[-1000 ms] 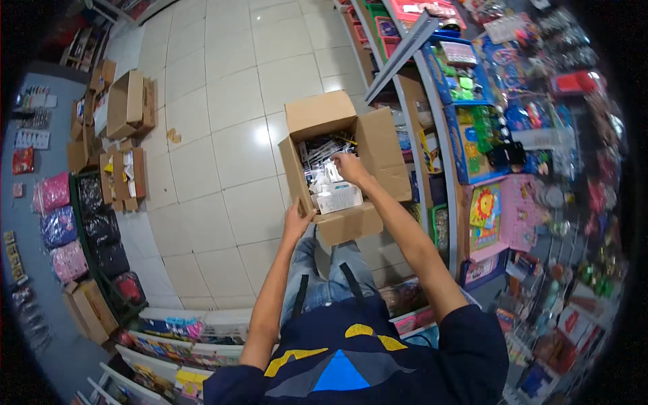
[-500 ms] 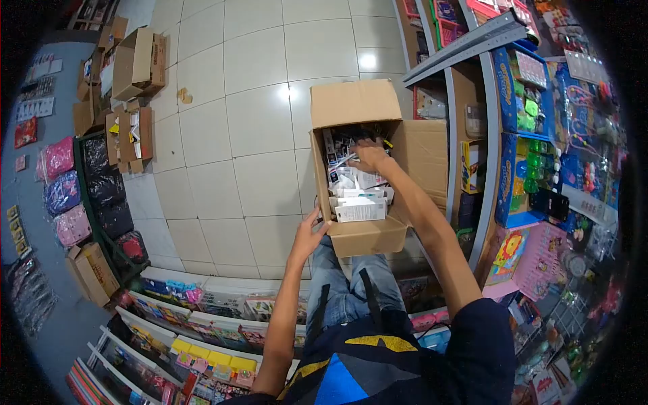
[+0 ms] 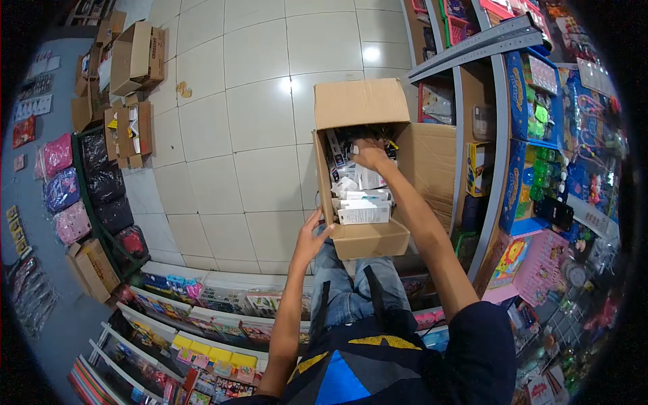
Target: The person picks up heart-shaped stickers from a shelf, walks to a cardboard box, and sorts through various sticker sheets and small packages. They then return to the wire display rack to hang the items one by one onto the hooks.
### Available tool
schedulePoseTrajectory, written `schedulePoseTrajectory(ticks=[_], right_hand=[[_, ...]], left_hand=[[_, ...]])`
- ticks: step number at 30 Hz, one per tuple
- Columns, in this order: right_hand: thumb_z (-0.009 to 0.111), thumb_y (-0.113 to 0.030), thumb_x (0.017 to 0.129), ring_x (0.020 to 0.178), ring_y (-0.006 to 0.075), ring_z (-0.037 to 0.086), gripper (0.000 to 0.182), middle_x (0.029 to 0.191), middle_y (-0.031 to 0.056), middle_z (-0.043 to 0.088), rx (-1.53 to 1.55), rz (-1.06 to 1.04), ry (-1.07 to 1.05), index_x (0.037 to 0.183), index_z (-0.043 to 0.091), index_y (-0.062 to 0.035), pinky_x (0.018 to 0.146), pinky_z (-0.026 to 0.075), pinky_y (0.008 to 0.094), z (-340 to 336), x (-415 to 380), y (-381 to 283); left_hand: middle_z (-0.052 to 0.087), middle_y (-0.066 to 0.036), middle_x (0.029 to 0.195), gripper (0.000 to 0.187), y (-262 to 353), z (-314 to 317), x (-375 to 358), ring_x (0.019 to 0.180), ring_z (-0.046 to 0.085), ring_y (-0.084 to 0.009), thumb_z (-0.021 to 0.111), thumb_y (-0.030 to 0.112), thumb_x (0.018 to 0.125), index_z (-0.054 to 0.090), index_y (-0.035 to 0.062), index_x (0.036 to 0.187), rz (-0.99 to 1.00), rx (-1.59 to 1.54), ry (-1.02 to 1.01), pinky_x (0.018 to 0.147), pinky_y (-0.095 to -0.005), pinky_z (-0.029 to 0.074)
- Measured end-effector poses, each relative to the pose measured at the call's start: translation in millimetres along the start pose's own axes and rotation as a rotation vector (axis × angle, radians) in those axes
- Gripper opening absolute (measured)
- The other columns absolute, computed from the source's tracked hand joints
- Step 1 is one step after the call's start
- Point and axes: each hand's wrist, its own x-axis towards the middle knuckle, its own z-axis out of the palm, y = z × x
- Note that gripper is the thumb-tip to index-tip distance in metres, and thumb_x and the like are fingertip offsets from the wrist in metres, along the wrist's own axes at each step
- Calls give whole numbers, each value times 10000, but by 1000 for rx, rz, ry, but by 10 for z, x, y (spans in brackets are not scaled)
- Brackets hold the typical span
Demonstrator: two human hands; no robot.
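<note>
An open cardboard box (image 3: 371, 244) stands at my knees with its flaps folded outward. Inside, small white cartons (image 3: 364, 214) lie at the near end, with mixed small packages (image 3: 347, 183) behind them. My right hand (image 3: 368, 155) reaches down into the far part of the box, its fingertips hidden among dark packages. A small white piece shows beside its fingers; whether the hand grips anything, I cannot tell. At the near left corner, my left hand (image 3: 312, 236) holds the box's side, thumb at the edge and fingers along the outer wall.
Shelves with toys (image 3: 536, 128) rise close on the right, a metal rail (image 3: 472, 47) jutting out above. Racks of goods (image 3: 223, 317) run along behind my legs. Other cardboard boxes (image 3: 138, 61) stand at left on the tiled floor (image 3: 260, 115), near wrapped bags (image 3: 104, 182).
My right hand has gone deeper into the far part of the box, and its spread fingers have dropped out of sight. My left hand stays at the box's corner.
</note>
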Motion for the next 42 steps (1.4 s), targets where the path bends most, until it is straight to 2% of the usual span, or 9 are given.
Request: schedulePoseTrajectory(ticks=[5, 8, 11, 17, 20, 26, 29, 33, 42], right_hand=[[623, -359, 826, 1286, 357, 450, 547, 1332, 216, 524, 127, -101, -52, 1293, 543, -85, 1118, 258, 524, -88, -32, 29], [625, -333, 812, 1225, 357, 515, 525, 1285, 234, 560, 57, 0, -43, 1272, 571, -83, 1070, 365, 446, -138, -67, -18], [624, -301, 776, 1147, 363, 576, 510, 1248, 217, 598, 8, 138, -181, 1234, 605, -77, 988, 452, 407, -193, 125, -15], [694, -267, 698, 1059, 304, 633, 523, 1141, 199, 656, 116, 4, -472, 1193, 656, -99, 887, 499, 350, -361, 277, 5], [723, -291, 699, 1018, 288, 643, 459, 1113, 193, 665, 60, -123, -414, 1115, 692, -100, 864, 498, 359, -278, 283, 53], [689, -282, 775, 948, 287, 652, 292, 1017, 156, 692, 272, -162, -12, 994, 727, -92, 828, 494, 375, -285, -138, 162], [682, -242, 796, 948, 285, 641, 221, 995, 96, 702, 61, -129, 57, 967, 737, -113, 880, 453, 399, -518, -480, -75], [652, -225, 816, 958, 260, 610, 155, 987, 51, 696, -64, -344, 265, 911, 740, -141, 906, 359, 450, -520, -859, -212], [619, -150, 862, 969, 274, 596, 138, 975, 67, 661, 34, -377, 380, 963, 698, -98, 908, 351, 434, -501, -1035, -243]], left_hand=[[446, -192, 1427, 611, 21, 0, 1, 1244, 499, -232, 683, 111, 872, 415, -38, 1400, 6, 6, 16, 1039, -352, 416], [419, -173, 1461, 651, -53, -31, 17, 1308, 445, -257, 696, 179, 878, 398, 11, 1432, -12, 8, -24, 1062, -386, 384], [423, -168, 1460, 649, -66, -28, 8, 1311, 442, -254, 697, 178, 877, 402, 14, 1432, -35, 14, -6, 1058, -386, 386], [460, -200, 1411, 619, -104, -12, 2, 1227, 513, -248, 706, 140, 861, 434, -32, 1391, 29, 51, 49, 1028, -349, 430], [452, -196, 1419, 625, -131, -10, 5, 1243, 498, -247, 708, 144, 859, 433, -29, 1393, 55, 19, 52, 1029, -350, 428], [413, -147, 1472, 665, -183, -25, 14, 1333, 415, -235, 716, 169, 862, 407, 23, 1432, 4, -17, 15, 1055, -372, 390], [412, -147, 1473, 661, -172, -25, 10, 1331, 416, -239, 714, 171, 863, 410, 24, 1431, -9, -11, 21, 1055, -371, 390], [417, -156, 1464, 656, -147, -19, 12, 1299, 442, -245, 716, 174, 860, 418, 11, 1421, 5, -31, 30, 1046, -363, 400], [428, -167, 1446, 666, -92, -4, -22, 1207, 517, -245, 732, 185, 851, 427, -9, 1409, -1, -31, 49, 1010, -335, 433]])
